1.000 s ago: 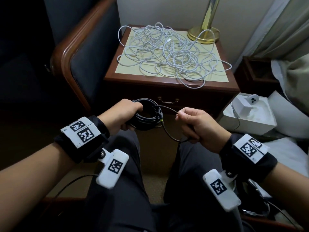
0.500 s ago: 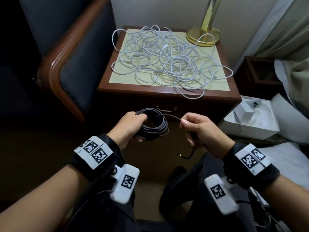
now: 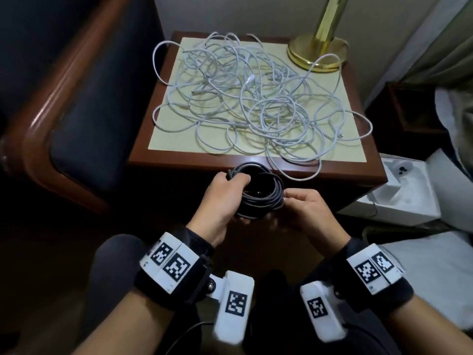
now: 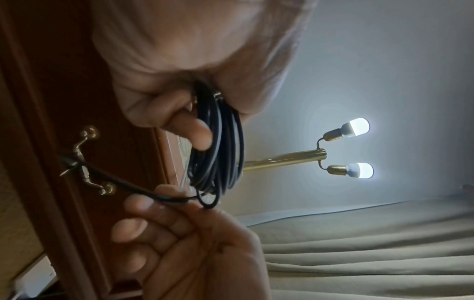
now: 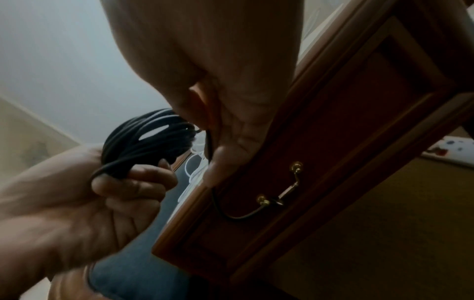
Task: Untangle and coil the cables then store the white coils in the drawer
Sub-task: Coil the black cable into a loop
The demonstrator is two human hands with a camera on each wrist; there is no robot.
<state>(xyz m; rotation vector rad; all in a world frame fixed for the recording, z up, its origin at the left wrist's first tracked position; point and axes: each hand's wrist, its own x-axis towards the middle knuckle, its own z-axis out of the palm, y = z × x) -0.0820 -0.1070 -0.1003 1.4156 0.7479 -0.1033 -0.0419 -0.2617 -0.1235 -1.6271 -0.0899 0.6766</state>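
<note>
Now our right hand is moving in beside the round black cable coil, pinching its loose tail, while our left hand is gripping the coil near the wooden nightstand's front edge. We are finishing this coil; next, tucking the tail in. White tangled cables are lying on top, uncoiled.

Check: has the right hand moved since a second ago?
Yes. The right hand has closed in on the black coil, nearer the nightstand edge.
</note>
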